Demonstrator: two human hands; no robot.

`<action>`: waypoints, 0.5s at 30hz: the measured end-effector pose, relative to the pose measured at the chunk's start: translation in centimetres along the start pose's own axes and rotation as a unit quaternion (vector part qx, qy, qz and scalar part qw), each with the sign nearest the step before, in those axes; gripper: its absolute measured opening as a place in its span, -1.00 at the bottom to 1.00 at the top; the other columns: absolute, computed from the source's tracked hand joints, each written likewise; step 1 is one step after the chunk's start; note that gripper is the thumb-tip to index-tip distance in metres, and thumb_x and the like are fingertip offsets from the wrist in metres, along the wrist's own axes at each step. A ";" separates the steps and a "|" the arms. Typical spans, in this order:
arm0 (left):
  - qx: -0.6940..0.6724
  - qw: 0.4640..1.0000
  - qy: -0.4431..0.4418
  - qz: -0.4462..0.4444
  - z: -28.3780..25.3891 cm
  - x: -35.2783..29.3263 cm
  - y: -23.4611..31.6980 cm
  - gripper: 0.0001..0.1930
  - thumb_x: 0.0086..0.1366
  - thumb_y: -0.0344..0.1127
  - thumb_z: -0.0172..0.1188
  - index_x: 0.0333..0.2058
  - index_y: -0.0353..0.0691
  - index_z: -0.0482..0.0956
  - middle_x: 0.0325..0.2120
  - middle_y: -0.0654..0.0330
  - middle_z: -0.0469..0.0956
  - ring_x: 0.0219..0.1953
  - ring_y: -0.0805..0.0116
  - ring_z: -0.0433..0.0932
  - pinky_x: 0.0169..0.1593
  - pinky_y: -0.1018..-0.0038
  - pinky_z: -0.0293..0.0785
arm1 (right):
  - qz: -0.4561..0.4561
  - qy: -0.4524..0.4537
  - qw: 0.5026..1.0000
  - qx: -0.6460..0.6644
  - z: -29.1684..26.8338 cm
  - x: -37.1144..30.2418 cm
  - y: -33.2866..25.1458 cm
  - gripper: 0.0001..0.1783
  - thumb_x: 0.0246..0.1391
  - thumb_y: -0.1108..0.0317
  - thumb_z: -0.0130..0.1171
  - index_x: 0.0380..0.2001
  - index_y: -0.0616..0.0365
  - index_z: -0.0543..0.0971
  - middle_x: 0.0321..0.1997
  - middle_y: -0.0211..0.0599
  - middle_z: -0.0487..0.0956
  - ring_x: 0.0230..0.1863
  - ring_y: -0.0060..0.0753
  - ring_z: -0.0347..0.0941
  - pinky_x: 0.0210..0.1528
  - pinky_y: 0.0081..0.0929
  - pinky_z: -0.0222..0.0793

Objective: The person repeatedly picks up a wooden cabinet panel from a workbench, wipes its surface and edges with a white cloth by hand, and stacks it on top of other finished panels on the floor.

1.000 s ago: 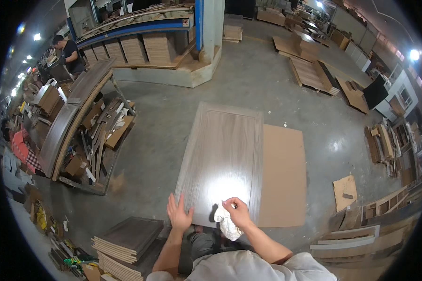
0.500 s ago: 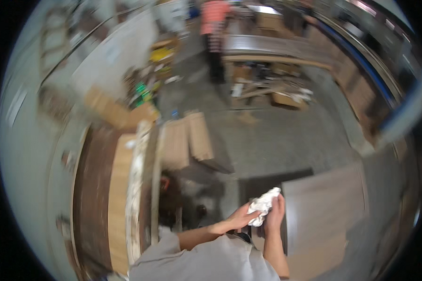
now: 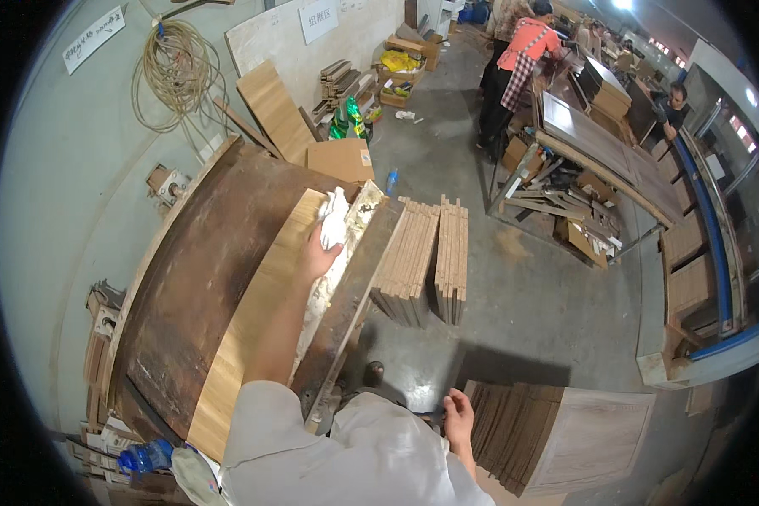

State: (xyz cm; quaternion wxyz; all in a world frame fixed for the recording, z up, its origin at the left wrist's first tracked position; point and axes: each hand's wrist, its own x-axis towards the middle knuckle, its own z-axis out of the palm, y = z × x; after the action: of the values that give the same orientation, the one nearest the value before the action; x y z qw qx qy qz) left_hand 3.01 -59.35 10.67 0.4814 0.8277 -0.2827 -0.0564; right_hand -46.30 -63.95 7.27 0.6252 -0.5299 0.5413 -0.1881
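Grey concrete floor [image 3: 514, 278] spreads through a wood workshop, with a dark, stained counter [image 3: 202, 287] along the left wall. On that counter a white rag [image 3: 333, 221] sits bunched at the far end of a pale wooden board [image 3: 253, 329], held in the left hand [image 3: 316, 253], whose fingers are closed around it and press it against the board's right edge. A strip of whitish paste [image 3: 329, 270] runs along that edge, next to a dark plank [image 3: 354, 287]. The right hand [image 3: 458, 419] hangs low on the near right, fingers loosely curled and holding nothing, just beside a stack of panels [image 3: 557, 434] on the floor. Two rows of slats [image 3: 426, 257] stand on the floor right of the counter. A coil of rope [image 3: 173, 72] hangs on the far left wall. A person in an orange top [image 3: 523, 51] works at a far bench.
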 end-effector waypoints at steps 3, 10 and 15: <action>0.107 0.994 -0.026 0.007 -2.1 1.8 -1.0 -0.38 0.20 -0.14 0.30 0.16 -0.35 0.39 0.09 -0.18 0.44 0.18 -0.09 0.39 0.23 0.17 0.32 | -0.031 -0.035 0.996 -0.074 2.6 1.0 -1.3 -0.61 0.19 0.34 0.22 0.05 0.26 0.50 -0.03 -0.21 0.55 -0.04 -0.42 0.49 -0.01 -0.48 0.41; 0.153 0.987 0.045 0.026 -0.8 -6.0 -8.9 -0.49 0.26 -0.14 0.24 0.07 -0.37 0.44 0.10 -0.19 0.41 0.19 -0.15 0.34 0.24 0.08 0.27 | -0.048 -0.087 0.982 -0.160 5.1 5.4 -3.2 -0.54 0.17 0.19 0.26 0.05 0.24 0.51 -0.02 -0.15 0.57 0.01 -0.26 0.56 0.06 -0.34 0.45; 0.240 0.970 0.022 -0.025 -0.8 -7.5 -5.4 -0.57 0.26 -0.12 0.22 -0.01 -0.29 0.49 0.06 -0.05 0.44 0.10 -0.10 0.39 0.18 0.05 0.29 | -0.109 -0.177 0.931 -0.299 5.9 12.6 -5.0 -0.58 0.18 0.19 0.27 0.04 0.14 0.54 -0.13 -0.24 0.64 -0.12 -0.44 0.54 -0.05 -0.41 0.46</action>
State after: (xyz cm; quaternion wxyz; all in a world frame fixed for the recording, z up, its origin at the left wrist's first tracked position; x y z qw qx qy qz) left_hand -0.75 -52.79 5.25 0.2736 0.9268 -0.2565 0.0188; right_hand -35.17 -73.27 4.77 0.4993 -0.7728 0.3915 0.0123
